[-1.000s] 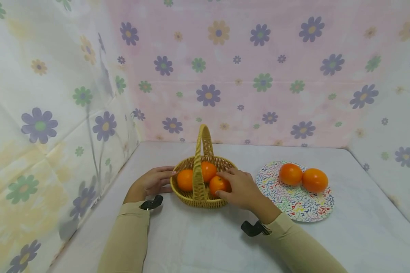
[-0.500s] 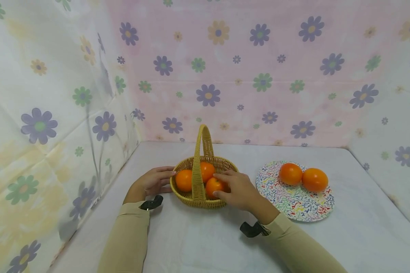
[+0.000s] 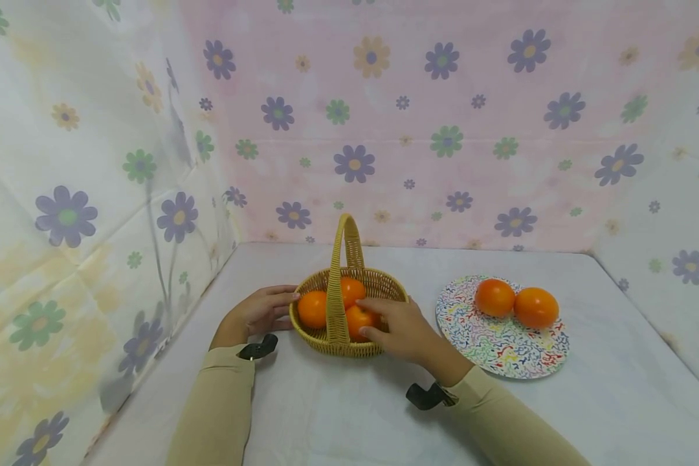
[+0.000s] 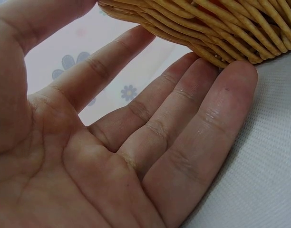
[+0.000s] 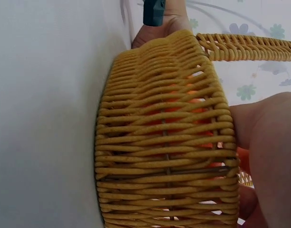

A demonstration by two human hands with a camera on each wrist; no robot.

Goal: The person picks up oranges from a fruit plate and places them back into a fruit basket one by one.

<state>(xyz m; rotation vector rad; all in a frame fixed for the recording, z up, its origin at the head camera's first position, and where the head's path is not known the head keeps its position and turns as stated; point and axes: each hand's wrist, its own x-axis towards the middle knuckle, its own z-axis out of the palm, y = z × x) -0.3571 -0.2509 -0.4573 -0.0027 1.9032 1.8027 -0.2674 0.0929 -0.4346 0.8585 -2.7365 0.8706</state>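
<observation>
A yellow wicker basket (image 3: 343, 350) with a tall arched handle stands on the table, with 3 round, glossy orange fruits in it. One orange fruit (image 3: 312, 310) sits left of the handle and another orange fruit (image 3: 354, 291) lies at the back. My left hand (image 3: 260, 310) touches the basket's left side with extended fingers; in the left wrist view its fingertips meet the woven base. Reaching over the right rim, my right hand (image 3: 404, 329) holds the front orange fruit (image 3: 358, 321) between thumb and fingers inside the basket. The right wrist view mostly shows the wicker wall (image 5: 164, 142).
To the right of the basket is a round plate (image 3: 503, 356) with a multicoloured squiggle pattern. Two more orange fruits (image 3: 515, 304) rest near its back edge. Flower-printed cloth (image 3: 413, 129) walls the white-covered table (image 3: 326, 414) at the back and sides.
My right hand has shifted slightly left and deeper into the basket, carrying the front orange fruit towards the handle. The other fruits in the basket shift slightly left too. My left hand stays in place.
</observation>
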